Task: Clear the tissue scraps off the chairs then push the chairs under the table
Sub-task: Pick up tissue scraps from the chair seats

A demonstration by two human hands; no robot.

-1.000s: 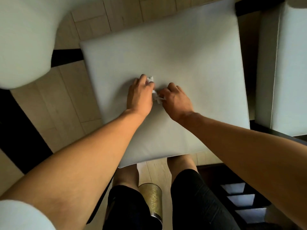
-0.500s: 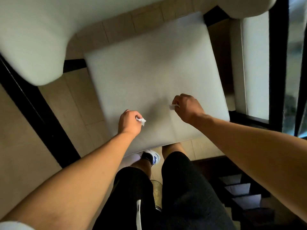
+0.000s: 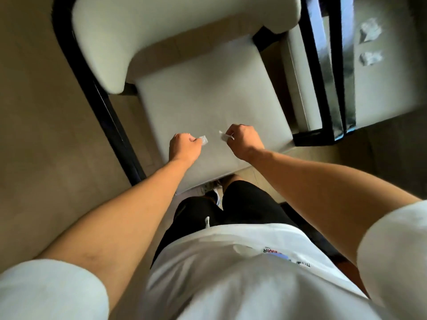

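Note:
A white cushioned chair (image 3: 203, 93) with a black frame stands below me, its seat bare. Over the seat's near edge, my left hand (image 3: 183, 147) is closed on a small white tissue scrap (image 3: 204, 140). My right hand (image 3: 242, 140) pinches another tissue scrap (image 3: 224, 136) between thumb and finger. Both hands are lifted off the cushion, a short gap between them. At the upper right, two more tissue scraps (image 3: 369, 31) (image 3: 370, 57) lie on a pale surface behind black bars; I cannot tell whether it is a second chair's seat or the table.
The chair's curved backrest (image 3: 161, 26) runs across the top. A black frame (image 3: 323, 72) of dark bars stands right of the chair. Beige tiled floor (image 3: 41, 125) spreads to the left. My legs in black shorts and a shoe are just under the seat's front edge.
Both hands lifted from the seat's middle, each with a scrap, and drew back toward me and apart. The view rose, showing the backrest and the surface at right.

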